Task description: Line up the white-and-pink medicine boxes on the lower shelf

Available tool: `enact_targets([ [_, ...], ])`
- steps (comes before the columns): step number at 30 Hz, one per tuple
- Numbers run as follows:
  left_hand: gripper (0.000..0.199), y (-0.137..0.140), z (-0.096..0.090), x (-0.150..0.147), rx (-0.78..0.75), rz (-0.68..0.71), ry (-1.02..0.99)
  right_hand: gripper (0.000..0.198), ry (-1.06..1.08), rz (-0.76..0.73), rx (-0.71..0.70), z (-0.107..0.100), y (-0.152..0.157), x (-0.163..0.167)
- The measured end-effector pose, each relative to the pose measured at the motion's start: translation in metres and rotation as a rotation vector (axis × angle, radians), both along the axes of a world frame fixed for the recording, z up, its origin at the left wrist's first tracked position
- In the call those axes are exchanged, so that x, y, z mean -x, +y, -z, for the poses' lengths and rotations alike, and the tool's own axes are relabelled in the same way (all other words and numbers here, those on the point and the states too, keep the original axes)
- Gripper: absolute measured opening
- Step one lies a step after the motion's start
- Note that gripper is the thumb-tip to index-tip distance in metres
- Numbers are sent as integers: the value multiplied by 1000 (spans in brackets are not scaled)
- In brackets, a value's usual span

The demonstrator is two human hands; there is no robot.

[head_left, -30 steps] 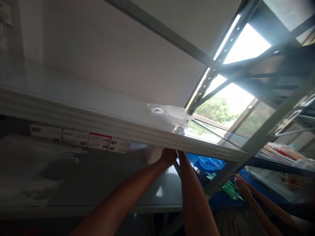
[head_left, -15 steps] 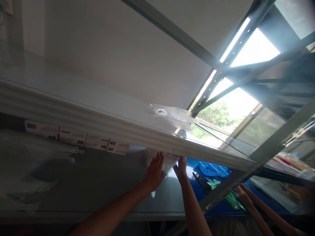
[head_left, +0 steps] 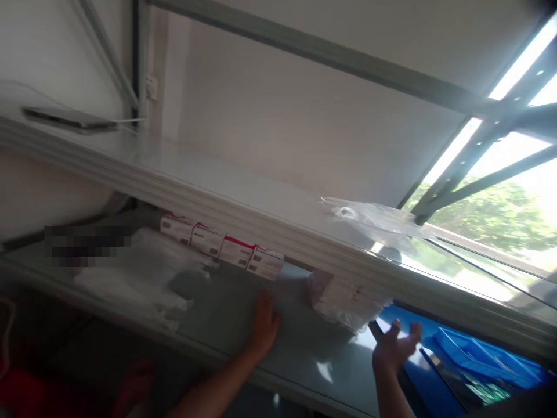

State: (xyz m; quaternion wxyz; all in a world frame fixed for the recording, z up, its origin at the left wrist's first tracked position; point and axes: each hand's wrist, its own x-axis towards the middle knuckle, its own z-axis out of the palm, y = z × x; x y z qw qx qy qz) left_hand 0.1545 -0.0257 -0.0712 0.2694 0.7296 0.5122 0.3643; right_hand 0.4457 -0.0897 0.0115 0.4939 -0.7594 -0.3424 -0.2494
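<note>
The plastic-wrapped packet (head_left: 342, 299) lies on the lower shelf (head_left: 300, 354), close under the edge of the upper shelf (head_left: 278, 223), to the right of a row of white boxes (head_left: 221, 247). Its wrapping is clear, wrinkled and shiny, loose at the lower right side; the content looks whitish, a little pink at its left end, but the details are blurred. The boxes stand in one line, with red edges and small dark printed marks. The left hand (head_left: 263, 325) is below them, empty, thumb apart from the fingers. The right hand (head_left: 395, 345), also empty, is near the packet with its fingers spread wide.
</note>
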Motion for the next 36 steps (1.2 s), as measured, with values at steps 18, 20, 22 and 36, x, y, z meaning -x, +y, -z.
enact_targets([
  [18, 59, -44, 5, 39, -37, 90, 192, 25, -120, -852, 343, 54, -131, 383],
  [20, 60, -53, 6, 47, -82, 139, 269, 23, -78, -764, 364, 44, -130, 374],
  [22, 59, -64, 6, 57, -141, 184, 330, 17, -39, -743, 400, 28, -138, 378],
  [36, 69, -103, 30, 141, -385, 244, 451, 17, -30, -698, 407, 16, -214, 453],
])
